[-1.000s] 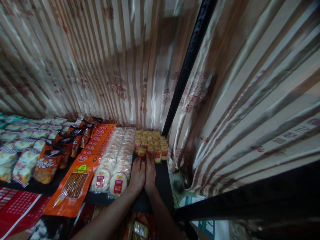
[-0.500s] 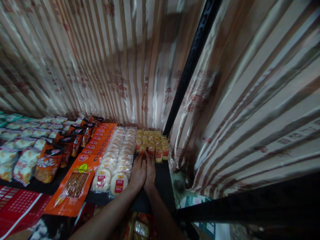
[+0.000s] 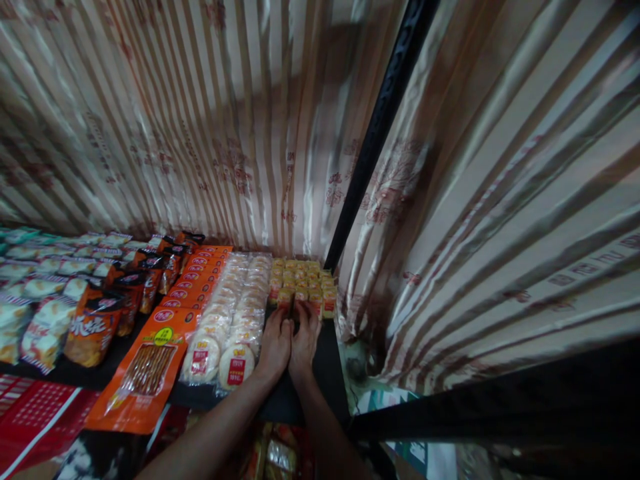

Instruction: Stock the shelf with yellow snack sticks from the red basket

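Small yellow snack packets [image 3: 301, 274] with red labels stand in tight rows at the right end of the black shelf [image 3: 327, 360]. My left hand [image 3: 276, 340] and my right hand [image 3: 303, 340] lie side by side at the front of these rows, thumbs close together. Both hands have their fingers curled over front packets, with a narrow dark gap between the fingertips. The fingers partly hide the packets they hold. To the left of my hands are two columns of round white rice crackers [image 3: 237, 366] in clear wrappers.
Orange snack-stick bags [image 3: 145, 370] overlap in a row, the front one jutting past the shelf edge. Further left are orange-black bags [image 3: 93, 327] and white bags [image 3: 47, 330]. A red basket [image 3: 40, 413] sits below. A black post [image 3: 373, 160] and curtain [image 3: 260, 133] stand behind.
My fingers, earlier pressed close together over the front packets, have drawn slightly apart. My right hand has shifted a little right and its fingers are more spread and curled.
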`<action>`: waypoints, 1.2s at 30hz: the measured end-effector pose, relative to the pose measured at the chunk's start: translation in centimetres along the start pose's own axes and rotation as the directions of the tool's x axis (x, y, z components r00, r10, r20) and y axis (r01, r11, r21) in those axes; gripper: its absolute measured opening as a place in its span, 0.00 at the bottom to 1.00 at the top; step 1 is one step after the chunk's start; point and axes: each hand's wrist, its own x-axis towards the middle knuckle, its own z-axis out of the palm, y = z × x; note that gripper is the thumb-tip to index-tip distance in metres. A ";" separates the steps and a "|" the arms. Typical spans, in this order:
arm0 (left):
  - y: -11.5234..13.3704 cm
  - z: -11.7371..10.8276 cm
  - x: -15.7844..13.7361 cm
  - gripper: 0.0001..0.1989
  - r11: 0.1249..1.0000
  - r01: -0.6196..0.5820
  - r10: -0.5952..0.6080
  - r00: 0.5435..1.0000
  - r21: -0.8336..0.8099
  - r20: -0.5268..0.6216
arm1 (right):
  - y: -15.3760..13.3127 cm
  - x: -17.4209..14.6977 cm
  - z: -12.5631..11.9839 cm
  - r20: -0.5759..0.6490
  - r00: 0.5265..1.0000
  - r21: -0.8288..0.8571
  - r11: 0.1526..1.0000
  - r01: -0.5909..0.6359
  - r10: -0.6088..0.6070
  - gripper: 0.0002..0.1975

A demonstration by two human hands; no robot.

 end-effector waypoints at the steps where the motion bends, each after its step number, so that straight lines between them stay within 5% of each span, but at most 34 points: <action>1: 0.0 0.1 0.0 0.23 1.000 -0.011 0.011 1.000 -0.002 -0.004 | 0.1 -0.1 0.1 0.007 1.000 -0.002 1.000 -0.004 0.004 0.21; 15: -0.6 0.3 -0.2 0.20 0.989 -0.027 0.032 0.999 0.146 -0.031 | 0.4 -0.2 0.4 -0.014 1.000 -0.033 0.999 -0.007 0.007 0.21; 36: -0.9 0.2 0.3 0.20 0.998 -0.040 0.040 0.999 0.045 -0.003 | 0.3 -0.3 0.4 0.019 1.000 -0.069 0.997 -0.014 0.015 0.19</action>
